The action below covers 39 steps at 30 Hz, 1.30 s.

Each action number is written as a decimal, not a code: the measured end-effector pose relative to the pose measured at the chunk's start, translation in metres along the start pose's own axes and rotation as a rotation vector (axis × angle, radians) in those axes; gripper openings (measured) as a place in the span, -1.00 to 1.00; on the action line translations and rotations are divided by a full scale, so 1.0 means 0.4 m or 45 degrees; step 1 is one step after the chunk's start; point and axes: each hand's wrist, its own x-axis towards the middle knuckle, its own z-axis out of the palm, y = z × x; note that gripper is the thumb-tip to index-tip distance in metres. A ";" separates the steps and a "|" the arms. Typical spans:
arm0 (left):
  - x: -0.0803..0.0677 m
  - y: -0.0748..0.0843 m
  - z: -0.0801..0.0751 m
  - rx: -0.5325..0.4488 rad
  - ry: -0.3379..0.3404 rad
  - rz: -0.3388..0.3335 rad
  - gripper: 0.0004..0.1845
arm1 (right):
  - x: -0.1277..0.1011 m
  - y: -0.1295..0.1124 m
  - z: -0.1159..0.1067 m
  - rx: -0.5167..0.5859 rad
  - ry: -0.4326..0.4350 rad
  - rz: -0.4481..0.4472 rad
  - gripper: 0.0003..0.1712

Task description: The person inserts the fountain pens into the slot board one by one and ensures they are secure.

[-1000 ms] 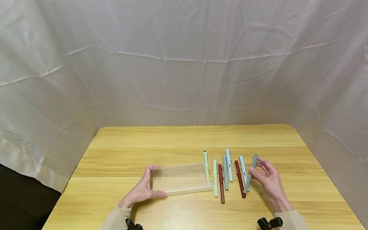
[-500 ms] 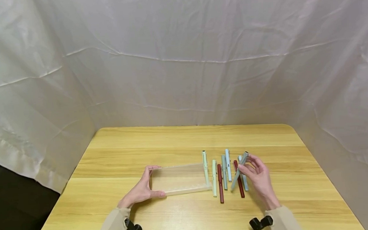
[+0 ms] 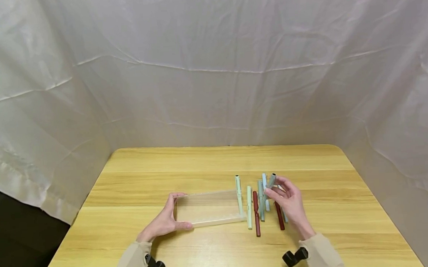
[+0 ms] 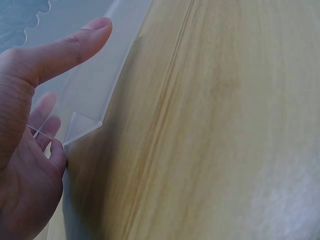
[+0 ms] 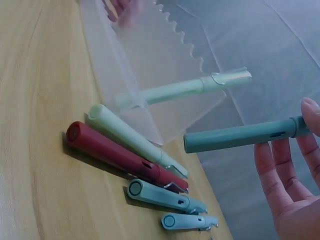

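Observation:
My left hand (image 3: 163,223) grips the left end of a clear plastic pen rack (image 3: 207,208), thumb on its near side. Scalloped notches line the rack's edges in the right wrist view, and a pale green pen (image 5: 185,90) lies across its right end. My right hand (image 3: 289,202) pinches a capped grey-green pen (image 5: 235,137) near its cap end. That pen is tilted and held up over the pens on the table. Beneath it in the head view are another grey-green pen (image 3: 262,213) and a light blue pen (image 3: 264,178), partly covered.
Right of the rack, a second pale green pen (image 3: 249,212) and a dark red pen (image 3: 257,222) lie side by side. Another dark red pen (image 3: 280,219) and a light blue one are partly hidden by my right hand. Pale cloth (image 3: 211,89) hangs behind the wooden table (image 3: 186,167).
My right hand has carried the grey-green pen leftward, from over the rightmost pens to over the middle ones. The left hand and the rack have stayed in place.

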 end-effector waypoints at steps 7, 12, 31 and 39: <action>-0.001 0.003 0.000 -0.002 -0.010 -0.021 0.09 | 0.010 0.014 0.028 -0.139 -0.073 -0.103 -0.49; 0.001 0.000 0.000 0.000 -0.011 -0.020 0.08 | 0.013 0.015 0.052 -0.203 -0.109 -0.159 -0.46; 0.002 -0.002 0.001 -0.022 -0.012 -0.008 0.07 | 0.023 0.017 0.132 -0.386 -0.113 -0.201 -0.40; 0.002 -0.002 0.000 -0.017 -0.012 -0.032 0.08 | 0.025 0.024 0.151 -0.433 -0.116 -0.182 -0.34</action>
